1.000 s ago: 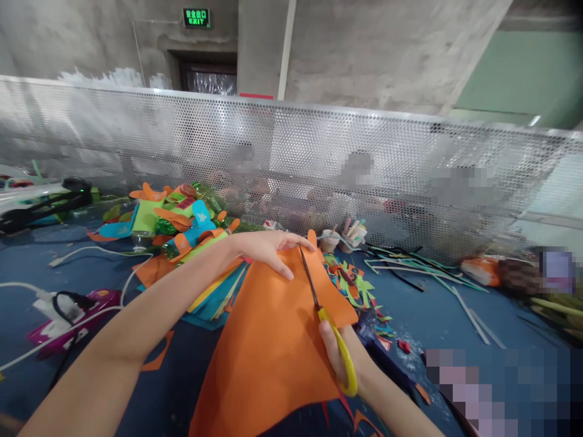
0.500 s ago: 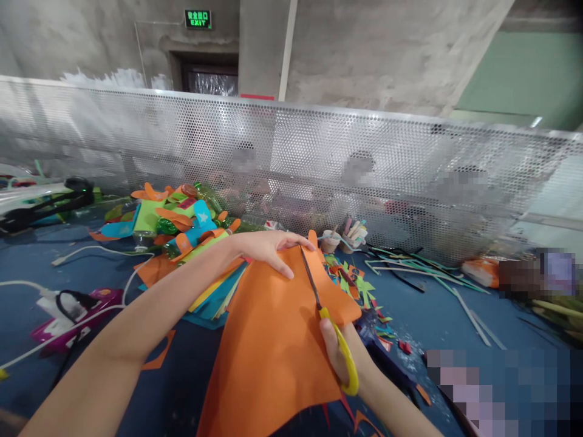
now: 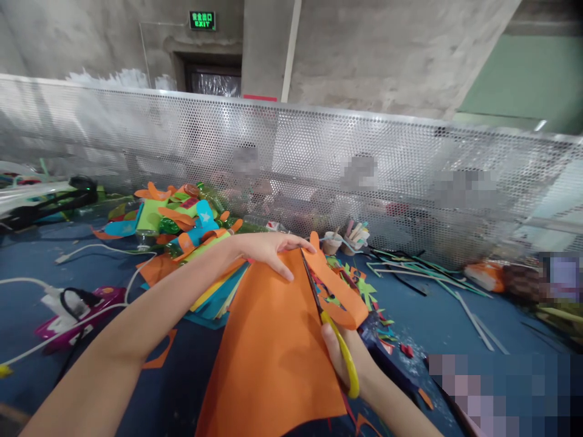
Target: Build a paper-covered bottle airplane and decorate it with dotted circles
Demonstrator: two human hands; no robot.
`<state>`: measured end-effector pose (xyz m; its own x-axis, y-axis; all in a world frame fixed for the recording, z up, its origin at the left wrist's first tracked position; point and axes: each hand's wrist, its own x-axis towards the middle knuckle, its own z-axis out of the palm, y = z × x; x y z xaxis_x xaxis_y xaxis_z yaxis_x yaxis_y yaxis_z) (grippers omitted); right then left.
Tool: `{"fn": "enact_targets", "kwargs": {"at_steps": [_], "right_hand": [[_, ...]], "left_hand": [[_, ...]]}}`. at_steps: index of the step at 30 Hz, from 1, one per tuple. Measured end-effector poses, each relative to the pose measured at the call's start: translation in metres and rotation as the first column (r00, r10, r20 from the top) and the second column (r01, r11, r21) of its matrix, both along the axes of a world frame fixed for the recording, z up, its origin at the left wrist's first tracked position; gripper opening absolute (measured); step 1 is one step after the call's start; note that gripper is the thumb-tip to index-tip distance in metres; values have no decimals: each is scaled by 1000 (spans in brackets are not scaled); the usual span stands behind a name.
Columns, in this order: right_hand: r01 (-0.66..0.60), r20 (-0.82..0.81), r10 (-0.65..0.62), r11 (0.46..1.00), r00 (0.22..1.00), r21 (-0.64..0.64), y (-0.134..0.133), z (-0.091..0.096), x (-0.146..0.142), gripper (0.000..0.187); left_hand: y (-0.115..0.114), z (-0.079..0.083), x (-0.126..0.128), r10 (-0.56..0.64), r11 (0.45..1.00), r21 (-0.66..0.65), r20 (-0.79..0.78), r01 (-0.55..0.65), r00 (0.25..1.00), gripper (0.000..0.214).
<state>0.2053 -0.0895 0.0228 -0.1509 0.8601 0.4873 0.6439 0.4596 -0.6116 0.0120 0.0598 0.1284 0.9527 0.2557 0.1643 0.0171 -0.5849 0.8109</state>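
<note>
A large sheet of orange paper point(image 3: 268, 340) hangs in front of me. My left hand point(image 3: 273, 250) grips its top edge, thumb on the near face and fingers mostly hidden behind. Yellow-handled scissors point(image 3: 339, 346) are held in my right hand point(image 3: 341, 355), their blades pointing up and away along the sheet's right side. The blades look nearly closed. To their right, a curled orange paper strip point(image 3: 339, 291) bends away from the sheet, with a gap between them lower down. The strip's top end reaches close to my left fingertips.
Bottles wrapped in coloured paper point(image 3: 182, 218) lie heaped at the back left. Coloured sheets point(image 3: 223, 291) are stacked beside my left forearm. A purple power strip point(image 3: 82, 315) with cables sits left. Paper scraps point(image 3: 364, 291), cups of sticks point(image 3: 355, 237) and thin strips point(image 3: 428, 273) lie right. A perforated metal panel point(image 3: 310, 158) stands behind.
The orange strip has come away from the sheet and curled to the right, opening a gap beside the blades. The scissors' blades have closed somewhat. My left hand stays at the top edge.
</note>
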Motion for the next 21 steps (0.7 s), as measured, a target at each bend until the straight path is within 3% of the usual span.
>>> {"fn": "enact_targets", "kwargs": {"at_steps": [9,21], "right_hand": [[6,45,-8,999,999,41,1,-2,4,57],[37,36,-40,998,999,59,2,0,0,60]], "left_hand": [[-2,0,3,-35,999,-32,1,35,999,73],[-4,1,3,15,1000,13,-38,-15,999,75]]}}
